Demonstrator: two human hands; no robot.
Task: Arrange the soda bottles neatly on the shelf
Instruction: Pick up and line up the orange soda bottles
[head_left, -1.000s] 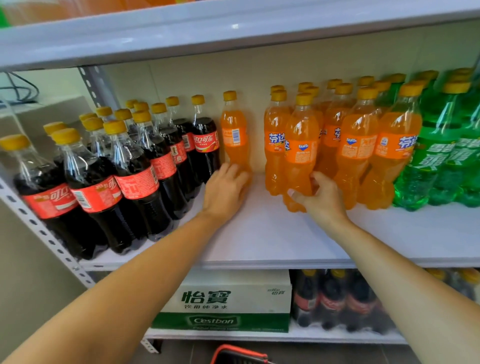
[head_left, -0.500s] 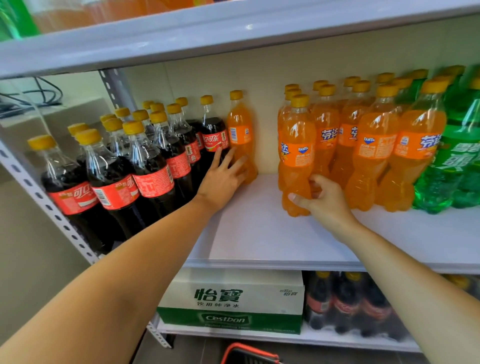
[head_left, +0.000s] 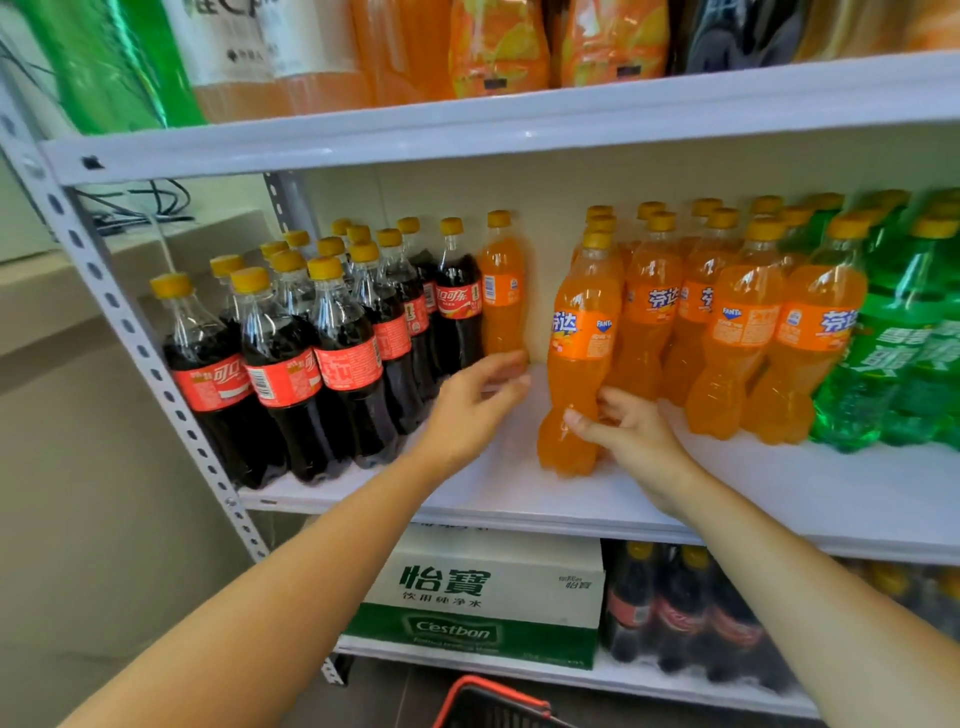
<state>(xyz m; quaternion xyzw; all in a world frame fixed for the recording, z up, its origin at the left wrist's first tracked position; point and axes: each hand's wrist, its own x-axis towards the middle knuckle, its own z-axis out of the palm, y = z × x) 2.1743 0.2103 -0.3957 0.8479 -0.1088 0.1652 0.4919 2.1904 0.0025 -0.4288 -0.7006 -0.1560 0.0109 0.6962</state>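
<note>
On the white middle shelf (head_left: 727, 499) a single orange soda bottle (head_left: 501, 291) stands at the back, just right of the cola bottles (head_left: 291, 364). My left hand (head_left: 475, 400) hovers in front of its base with relaxed fingers and holds nothing; the fingertips are at the bottle's foot. My right hand (head_left: 628, 436) grips the narrow lower part of another orange soda bottle (head_left: 582, 343), which stands forward and left of the orange group (head_left: 737, 322). Between the two bottles is a gap of bare shelf.
Green soda bottles (head_left: 893, 358) fill the shelf's right end. Big bottles (head_left: 498, 47) stand on the upper shelf. Below are a white and green water carton (head_left: 483, 587) and dark cola bottles (head_left: 675, 613). A red basket rim (head_left: 493, 696) shows at the bottom. A perforated post (head_left: 130, 332) bounds the left side.
My right hand has drawn its orange bottle forward and left, away from the orange group. My left hand has pulled back a little from the lone bottle. The view has tilted upward.
</note>
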